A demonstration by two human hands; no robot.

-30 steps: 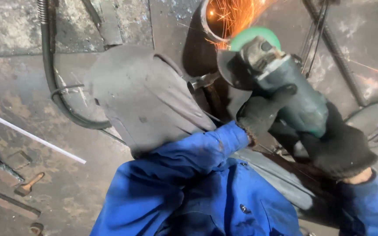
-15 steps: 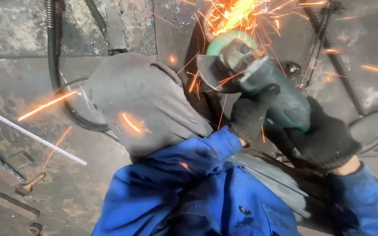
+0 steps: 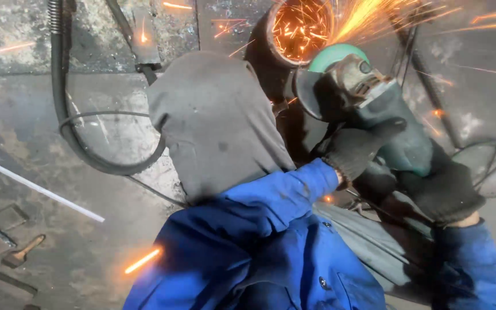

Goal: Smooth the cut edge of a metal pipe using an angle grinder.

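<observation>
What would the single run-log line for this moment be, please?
left hand: on angle grinder | right hand: grips grinder body | disc: on pipe rim, sparks | hose: floor

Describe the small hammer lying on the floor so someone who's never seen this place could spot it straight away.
Start at the thick black hose looping down the left side of the grimy metal floor, then drop past the thin white rod slanting below it. Near the bottom left corner lies the small hammer, the only thing there with a wooden handle; the scraps around it are dark metal.
</observation>
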